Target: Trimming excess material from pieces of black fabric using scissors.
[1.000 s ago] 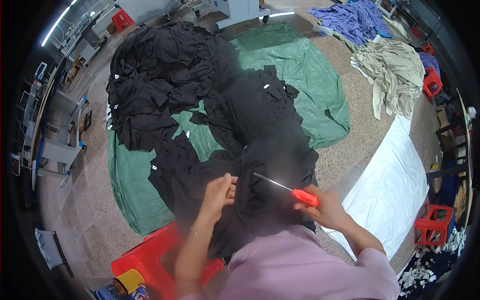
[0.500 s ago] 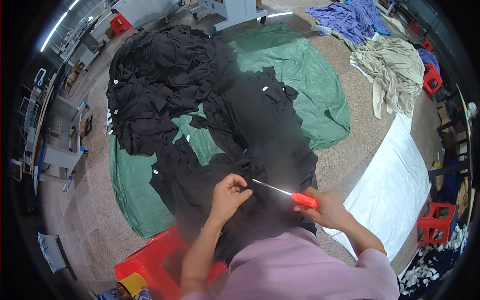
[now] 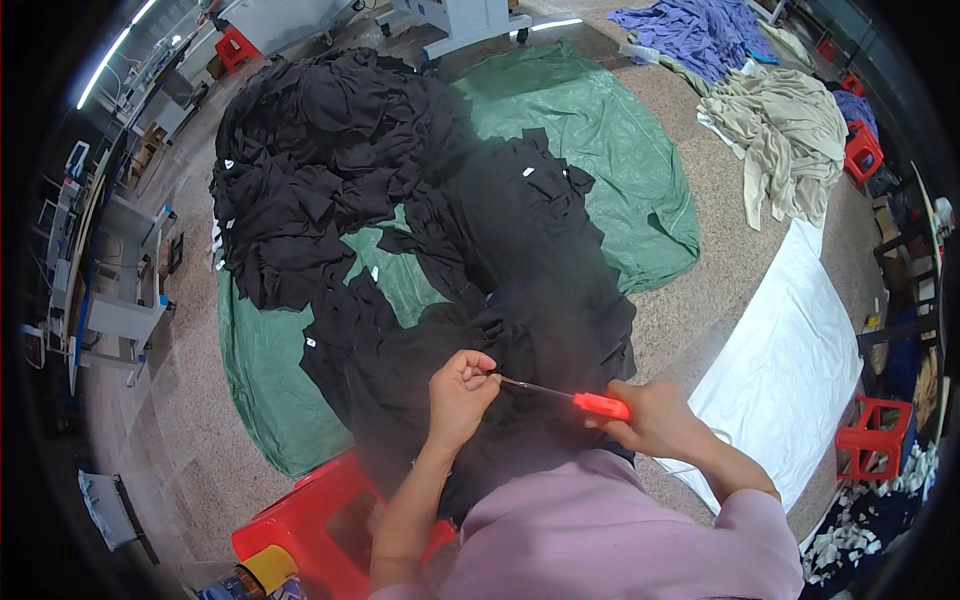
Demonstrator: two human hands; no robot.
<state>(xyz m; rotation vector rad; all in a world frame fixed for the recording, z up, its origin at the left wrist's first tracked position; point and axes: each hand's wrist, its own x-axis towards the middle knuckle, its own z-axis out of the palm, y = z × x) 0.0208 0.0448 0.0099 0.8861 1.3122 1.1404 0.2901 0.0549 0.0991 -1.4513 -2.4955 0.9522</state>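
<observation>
1 tool [image 3: 545, 389] | R hand [image 3: 660, 420] grips red hdl [image 3: 602, 405] | L hand [image 3: 460, 402] curled @tip [image 3: 508, 381]

Text: none readable | white tags [image 3: 528, 172] on black garments [image 3: 335, 125]: too small

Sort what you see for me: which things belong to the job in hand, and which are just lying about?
Seem to belong:
- red-handled tool, in the right hand
- black cloth, below both hands

Seem to be lying about:
- purple cloth
- beige cloth
- white sheet
- red stool, far right
</observation>
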